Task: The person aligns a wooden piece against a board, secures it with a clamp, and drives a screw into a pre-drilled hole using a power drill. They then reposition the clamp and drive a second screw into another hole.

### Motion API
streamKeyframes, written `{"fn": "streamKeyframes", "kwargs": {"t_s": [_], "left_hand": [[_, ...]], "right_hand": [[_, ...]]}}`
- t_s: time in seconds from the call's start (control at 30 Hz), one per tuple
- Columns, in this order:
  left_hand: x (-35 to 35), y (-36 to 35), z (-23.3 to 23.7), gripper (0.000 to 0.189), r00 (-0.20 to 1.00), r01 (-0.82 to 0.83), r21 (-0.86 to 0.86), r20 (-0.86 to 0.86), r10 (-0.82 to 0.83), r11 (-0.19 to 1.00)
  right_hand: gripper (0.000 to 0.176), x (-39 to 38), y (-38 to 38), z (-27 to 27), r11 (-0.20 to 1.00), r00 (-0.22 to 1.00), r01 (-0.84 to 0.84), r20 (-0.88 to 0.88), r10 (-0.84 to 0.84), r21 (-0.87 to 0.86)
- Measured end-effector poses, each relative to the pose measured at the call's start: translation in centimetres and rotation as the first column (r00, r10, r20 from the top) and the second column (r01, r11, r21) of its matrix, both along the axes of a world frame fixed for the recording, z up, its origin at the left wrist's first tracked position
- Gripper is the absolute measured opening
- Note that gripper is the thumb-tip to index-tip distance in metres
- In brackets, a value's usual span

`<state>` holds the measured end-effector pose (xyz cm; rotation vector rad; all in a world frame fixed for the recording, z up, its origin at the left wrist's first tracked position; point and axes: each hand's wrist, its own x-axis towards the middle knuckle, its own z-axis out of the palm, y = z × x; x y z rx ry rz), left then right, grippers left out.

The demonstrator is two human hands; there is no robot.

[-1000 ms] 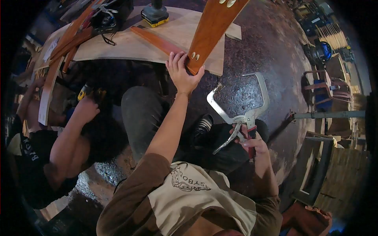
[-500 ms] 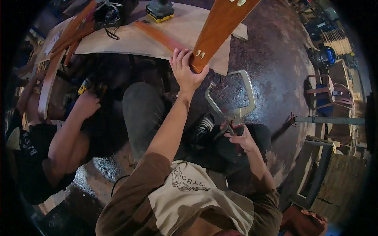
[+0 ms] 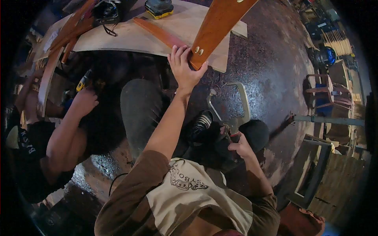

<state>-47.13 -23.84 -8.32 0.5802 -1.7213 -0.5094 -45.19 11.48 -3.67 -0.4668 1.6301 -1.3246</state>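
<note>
My left hand point(image 3: 185, 72) is closed around the lower end of a reddish-brown wooden board point(image 3: 216, 29), which tilts up toward the top of the view. Paired pale oval marks show on the board's face. In my right hand point(image 3: 241, 148) is a locking C-clamp point(image 3: 245, 103), gripped by its handles low over my dark trousers. The clamp's jaws point up and away, apart from the board, with nothing between them. Another narrow reddish wooden piece point(image 3: 155, 31) lies on the pale plywood panel point(image 3: 118, 43) behind my left hand; its near end is hidden by my fingers.
On the left, a co-worker's hand point(image 3: 84, 102) is near a yellow and black power tool point(image 3: 83, 80). A black and yellow battery tool point(image 3: 159, 8) stands on the plywood. Wooden strips point(image 3: 73, 29) are stacked at upper left. A wooden chair point(image 3: 330, 92) is far right.
My right hand and the clamp have turned and moved slightly down, toward my body. My left hand and the board have shifted slightly left and up in view.
</note>
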Motion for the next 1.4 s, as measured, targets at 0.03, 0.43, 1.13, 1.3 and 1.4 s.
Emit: {"fn": "streamKeyframes", "kwargs": {"t_s": [0.03,0.43,1.13,1.3,1.4], "left_hand": [[0.0,-0.1,0.0,0.070,1.000,0.004,-0.005,0.003,-0.004,1.000],[0.1,0.4,0.4,0.067,0.999,-0.009,-0.003,0.034,0.009,1.000],[0.5,-0.1,-0.2,0.069,1.000,0.003,0.050,-0.016,-0.002,0.999],[0.5,-0.1,-0.2,0.068,1.000,0.003,0.038,-0.030,-0.002,0.999],[0.7,-0.1,-0.1,0.068,1.000,-0.006,0.027,-0.022,0.007,1.000]], "right_hand": [[0.063,0.0,-0.2,0.3,1.000,0.998,0.023,0.062,-0.024,0.010],[0.062,-2.1,-3.7,1.8,0.972,0.981,-0.085,-0.151,0.119,0.217],[0.059,-5.8,-10.3,3.3,0.952,0.841,-0.145,-0.473,0.263,0.271],[0.058,-6.0,-10.7,1.5,0.962,0.867,-0.130,-0.443,0.227,0.239],[0.054,-5.9,-10.7,0.4,0.970,0.799,-0.131,-0.557,0.225,0.203]]}}
